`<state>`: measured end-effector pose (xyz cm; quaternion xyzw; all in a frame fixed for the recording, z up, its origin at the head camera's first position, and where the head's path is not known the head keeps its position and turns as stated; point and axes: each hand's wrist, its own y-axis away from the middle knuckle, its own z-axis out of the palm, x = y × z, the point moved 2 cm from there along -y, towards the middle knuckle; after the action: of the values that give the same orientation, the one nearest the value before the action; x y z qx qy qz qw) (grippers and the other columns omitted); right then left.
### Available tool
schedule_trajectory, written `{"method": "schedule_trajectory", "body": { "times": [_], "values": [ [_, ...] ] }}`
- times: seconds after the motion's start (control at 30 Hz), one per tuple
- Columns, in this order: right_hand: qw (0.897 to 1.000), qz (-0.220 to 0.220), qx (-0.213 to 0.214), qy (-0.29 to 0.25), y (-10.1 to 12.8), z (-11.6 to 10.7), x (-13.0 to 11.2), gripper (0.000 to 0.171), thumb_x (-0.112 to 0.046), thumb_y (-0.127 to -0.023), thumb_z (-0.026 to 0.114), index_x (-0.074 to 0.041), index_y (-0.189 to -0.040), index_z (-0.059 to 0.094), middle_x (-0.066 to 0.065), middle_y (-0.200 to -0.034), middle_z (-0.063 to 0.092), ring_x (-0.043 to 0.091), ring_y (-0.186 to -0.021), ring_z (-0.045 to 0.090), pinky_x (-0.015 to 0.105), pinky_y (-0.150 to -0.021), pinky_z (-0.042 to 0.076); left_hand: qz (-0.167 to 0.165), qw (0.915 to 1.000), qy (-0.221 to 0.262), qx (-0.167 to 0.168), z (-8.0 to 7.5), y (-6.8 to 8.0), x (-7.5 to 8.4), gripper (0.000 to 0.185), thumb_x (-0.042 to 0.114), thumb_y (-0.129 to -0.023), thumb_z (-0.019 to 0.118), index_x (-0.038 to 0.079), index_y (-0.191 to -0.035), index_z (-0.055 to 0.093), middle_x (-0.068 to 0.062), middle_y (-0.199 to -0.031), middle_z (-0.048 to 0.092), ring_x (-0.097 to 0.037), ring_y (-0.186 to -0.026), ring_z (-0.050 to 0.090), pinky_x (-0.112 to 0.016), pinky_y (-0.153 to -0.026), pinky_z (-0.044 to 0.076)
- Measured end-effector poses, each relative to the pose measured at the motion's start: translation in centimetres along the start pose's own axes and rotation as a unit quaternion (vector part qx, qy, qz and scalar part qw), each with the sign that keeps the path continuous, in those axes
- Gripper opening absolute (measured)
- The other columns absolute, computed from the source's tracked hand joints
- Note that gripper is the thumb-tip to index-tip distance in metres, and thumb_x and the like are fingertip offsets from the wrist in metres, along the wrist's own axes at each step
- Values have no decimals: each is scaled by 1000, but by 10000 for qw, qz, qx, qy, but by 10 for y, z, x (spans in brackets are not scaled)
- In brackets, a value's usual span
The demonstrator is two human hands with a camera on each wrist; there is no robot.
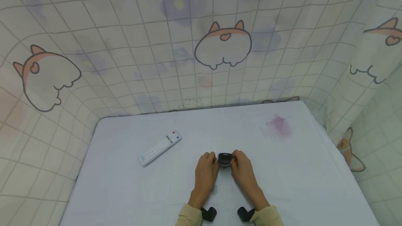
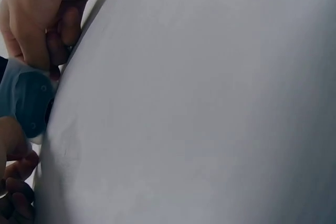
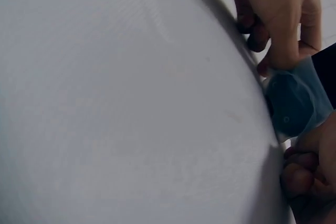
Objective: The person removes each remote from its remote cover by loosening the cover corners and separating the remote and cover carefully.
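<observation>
Both hands, left hand (image 1: pixel 205 170) and right hand (image 1: pixel 243 170), pinch a small dark object (image 1: pixel 224 159), perhaps a cap, right of the remote (image 1: pixel 160 148).

Between both hands: small black case (image 1: pixel 224 159), plastic by the look, smooth with a dull sheen. Under them: pale sheet (image 1: pixel 282 170), matt cloth, faintly creased. Left of the left hand: white remote (image 1: pixel 160 147), smooth plastic.

White-sheeted table (image 1: pixel 125 191) — a white remote (image 1: pixel 160 147) lies on it.
</observation>
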<state>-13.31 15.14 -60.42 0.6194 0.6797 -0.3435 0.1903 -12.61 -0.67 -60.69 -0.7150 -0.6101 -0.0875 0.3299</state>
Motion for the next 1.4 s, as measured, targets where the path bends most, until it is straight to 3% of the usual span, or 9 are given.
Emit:
{"method": "schedule_trajectory", "body": {
  "times": [0.2,0.33,0.53,0.6,0.77,0.9,1.07,1.23,1.4],
  "values": [
    [9961,758,-343,-308,0,-3,0,12,7,-93,62,-4,-96,64,4,-81,59,11,-69,46,21,-60,39,-214,9989,397,-133,-1,-1,-2,25,5,-85,74,18,-82,54,6,-73,52,-7,-69,41,-18,-60,35],
    [9905,1167,-507,-526,-1,-4,-3,13,3,-94,63,-3,-103,69,4,-80,63,11,-68,49,20,-59,40,-438,9972,581,-193,-6,0,-3,21,7,-89,73,19,-84,57,6,-73,53,-6,-69,43,-18,-61,37],
    [9724,1874,-838,-1106,2,-10,-9,25,3,-93,58,-2,-114,71,6,-76,68,13,-61,57,24,-57,45,-778,9936,731,-361,-10,2,1,8,12,-93,72,17,-93,66,6,-77,59,-6,-71,47,-19,-62,39],
    [9649,2016,-959,-1381,4,-13,-12,27,3,-94,57,1,-118,70,12,-83,73,16,-63,63,26,-59,49,-782,9940,702,-307,-12,3,1,9,12,-93,73,16,-94,65,5,-79,60,-7,-71,49,-20,-62,41],
    [9375,2370,-1163,-2266,10,-22,-20,26,-4,-101,60,6,-122,69,25,-120,73,21,-92,70,31,-73,58,-667,9956,613,-225,-16,3,2,12,13,-94,73,18,-95,62,3,-81,65,-7,-71,53,-20,-62,43],
    [9057,2671,-1379,-2989,14,-29,-25,32,-10,-105,59,9,-129,65,27,-133,67,20,-106,67,30,-82,58,-562,9947,832,-223,-17,4,1,10,12,-96,71,16,-96,62,2,-81,70,-6,-70,58,-19,-62,47],
    [8760,2963,-1713,-3398,16,-35,-29,40,-19,-108,58,8,-138,59,26,-144,58,22,-120,61,24,-88,55,-430,9920,1184,-125,-15,4,-1,5,7,-96,66,11,-97,64,0,-84,73,-6,-75,66,-20,-66,54],
    [8705,3073,-1764,-3415,18,-33,-25,42,-21,-107,58,6,-139,59,23,-148,55,28,-133,53,32,-101,48,-348,9900,1364,-23,-14,4,-2,10,4,-95,67,13,-98,63,-1,-87,74,-6,-76,68,-20,-67,56],
    [8737,3085,-1783,-3310,19,-30,-23,40,-21,-105,62,3,-137,62,19,-143,62,25,-129,58,34,-101,49,-396,9849,1684,-76,-17,4,-2,9,5,-97,68,13,-99,64,0,-92,75,-7,-80,70,-22,-71,58]
  ]
}}
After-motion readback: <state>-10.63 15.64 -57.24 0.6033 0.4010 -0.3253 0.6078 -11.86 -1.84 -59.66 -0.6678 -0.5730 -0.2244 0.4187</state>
